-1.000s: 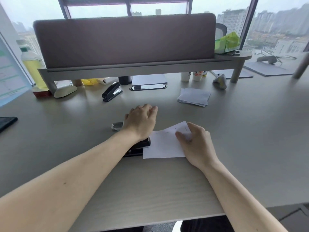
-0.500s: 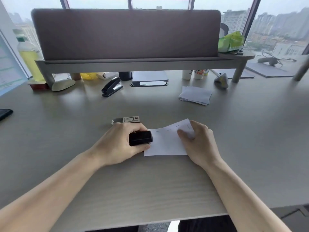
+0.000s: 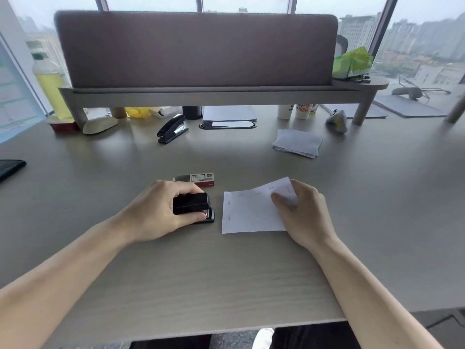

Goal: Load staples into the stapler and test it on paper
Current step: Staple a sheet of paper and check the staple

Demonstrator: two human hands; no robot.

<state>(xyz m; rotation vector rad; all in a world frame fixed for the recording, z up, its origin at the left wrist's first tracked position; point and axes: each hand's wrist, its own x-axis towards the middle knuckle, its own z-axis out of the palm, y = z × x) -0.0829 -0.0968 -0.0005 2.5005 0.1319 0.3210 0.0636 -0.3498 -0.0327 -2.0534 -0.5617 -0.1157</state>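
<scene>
My left hand (image 3: 161,210) grips a black stapler (image 3: 193,206) that rests on the desk, its front end pointing right. A small gap separates the stapler from a white sheet of paper (image 3: 247,212), which lies flat and carries several staples along its left and top edges. My right hand (image 3: 303,215) presses on the sheet's right part, fingers bent over the top corner. A red and white staple box (image 3: 198,179) lies just behind my left hand.
A second black stapler (image 3: 172,129) sits further back, near a folded stack of white paper (image 3: 298,143). A shelf with a brown panel (image 3: 196,50) spans the back. Cups (image 3: 297,110), a bottle (image 3: 51,89) and a dark phone (image 3: 10,167) stand around the edges.
My left hand stopped pressing down on the stapler, took it by the sides and drew it left, off the paper's edge. My right hand stayed on the sheet.
</scene>
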